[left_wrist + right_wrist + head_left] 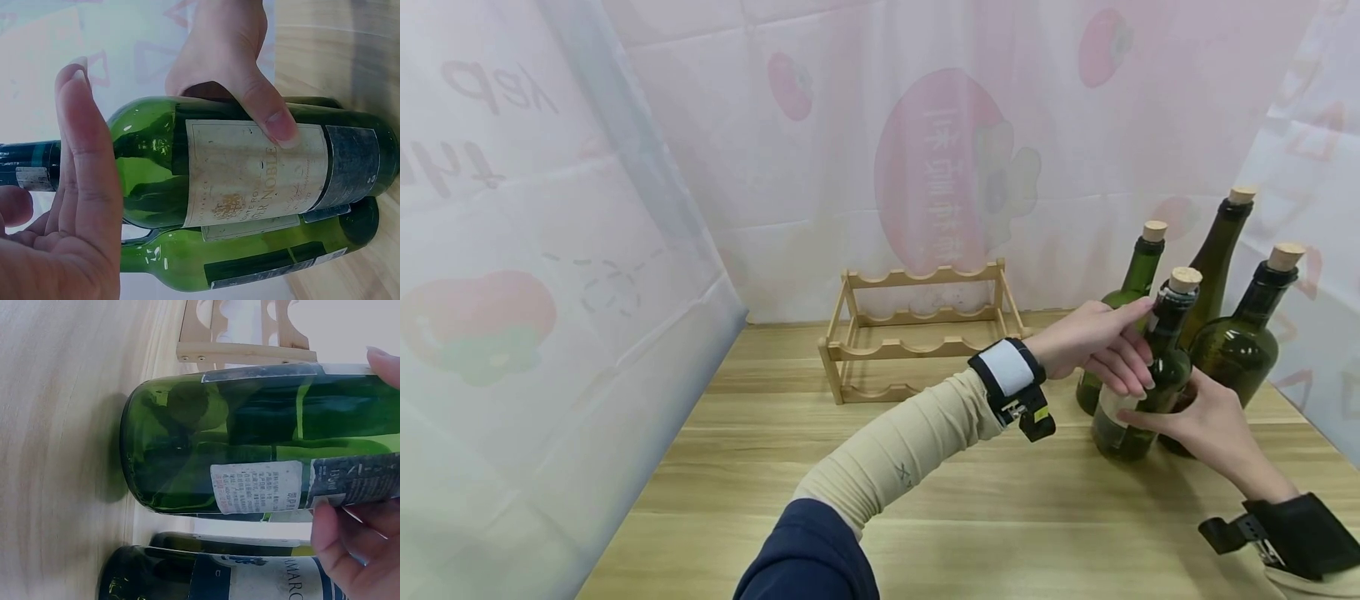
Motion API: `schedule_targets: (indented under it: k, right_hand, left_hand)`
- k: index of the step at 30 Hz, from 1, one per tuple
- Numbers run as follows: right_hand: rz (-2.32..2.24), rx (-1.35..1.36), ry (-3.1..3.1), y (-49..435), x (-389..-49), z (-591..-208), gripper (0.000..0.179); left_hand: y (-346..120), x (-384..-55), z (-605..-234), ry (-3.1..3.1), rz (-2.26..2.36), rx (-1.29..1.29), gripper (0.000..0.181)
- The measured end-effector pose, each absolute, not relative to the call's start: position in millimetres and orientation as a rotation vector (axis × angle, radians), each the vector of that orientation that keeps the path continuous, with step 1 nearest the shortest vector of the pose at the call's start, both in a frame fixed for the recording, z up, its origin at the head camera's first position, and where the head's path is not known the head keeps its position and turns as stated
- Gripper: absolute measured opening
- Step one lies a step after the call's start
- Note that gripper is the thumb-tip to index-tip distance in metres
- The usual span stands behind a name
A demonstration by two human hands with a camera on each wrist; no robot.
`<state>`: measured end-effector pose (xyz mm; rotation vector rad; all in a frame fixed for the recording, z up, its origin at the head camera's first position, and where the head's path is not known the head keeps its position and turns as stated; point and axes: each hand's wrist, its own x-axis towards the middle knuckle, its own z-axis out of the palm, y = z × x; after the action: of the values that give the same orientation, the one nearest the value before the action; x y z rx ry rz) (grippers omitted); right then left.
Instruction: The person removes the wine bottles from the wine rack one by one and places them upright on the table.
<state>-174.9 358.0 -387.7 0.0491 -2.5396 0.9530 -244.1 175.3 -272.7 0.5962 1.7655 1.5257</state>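
Observation:
A green wine bottle [1169, 373] with a cork in its neck stands upright at the front of a group on the right. My right hand [1213, 421] grips its lower body, the thumb lying across the cream label [250, 178] in the left wrist view. Fingers of that hand [350, 547] wrap the other side, by a small white back label [257, 487]. My left hand [1101, 342] is at the neck and shoulder, its fingers [87, 144] extended beside the glass rather than curled round it.
Behind and beside stand more corked bottles: a green one [1138, 271], a tall dark one [1216, 258] and a wide dark one [1243, 346]. A wooden bottle rack [917, 350] with scalloped rails sits at the back of the wooden table [970, 517]. Printed curtains [820, 183] hang behind it.

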Motion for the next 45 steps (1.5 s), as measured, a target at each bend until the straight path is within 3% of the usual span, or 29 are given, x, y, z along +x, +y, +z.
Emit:
schedule_targets:
  k: [17, 45]
  right_hand:
    - [0.942, -0.019, -2.605, 361, -177, -385, 0.072]
    - [0.93, -0.076, -2.619, 362, -189, -394, 0.072]
  left_hand:
    - [182, -248, -271, 1.779, 1.542, 0.6, 0.058]
    - [192, -252, -282, 1.825, 1.589, 0.574, 0.055]
